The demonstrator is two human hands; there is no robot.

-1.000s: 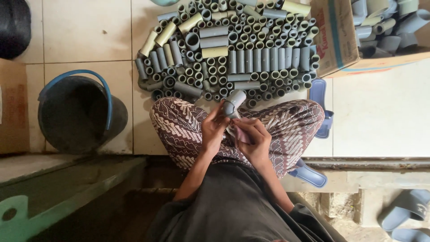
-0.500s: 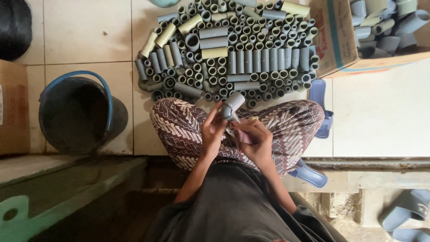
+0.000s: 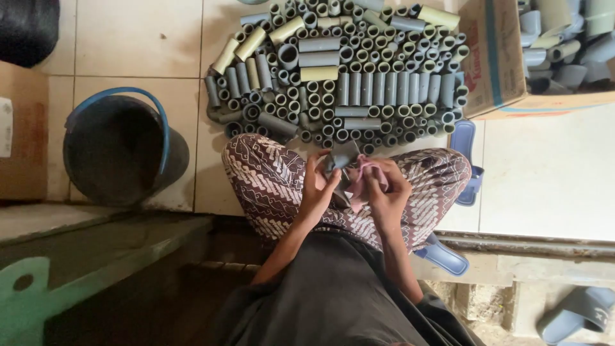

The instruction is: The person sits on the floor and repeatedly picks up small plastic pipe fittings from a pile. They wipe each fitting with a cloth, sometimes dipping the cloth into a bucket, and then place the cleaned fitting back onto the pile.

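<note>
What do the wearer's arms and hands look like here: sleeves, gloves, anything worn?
Both forearms are bare, with no sleeves in view. Left hand and right hand are ungloved; no rings, watch or bands are discernible. Below them are a dark top and brown-and-white patterned trousers.

Floor workshop: pipe pieces [image 3: 359, 70], carton [image 3: 496, 64]

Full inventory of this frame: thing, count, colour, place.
pipe piece: one, grey, held in both hands over the lap
cloth: one, pink, in right hand against the pipe piece
pipe pile: many, grey and yellowish, on floor ahead of knees
bucket: one, black, blue handle, floor left
box: one, cardboard, holds grey fittings, top right
sandals: blue, by right knee; more at bottom right
left hand: grips pipe piece
right hand: holds cloth
</note>
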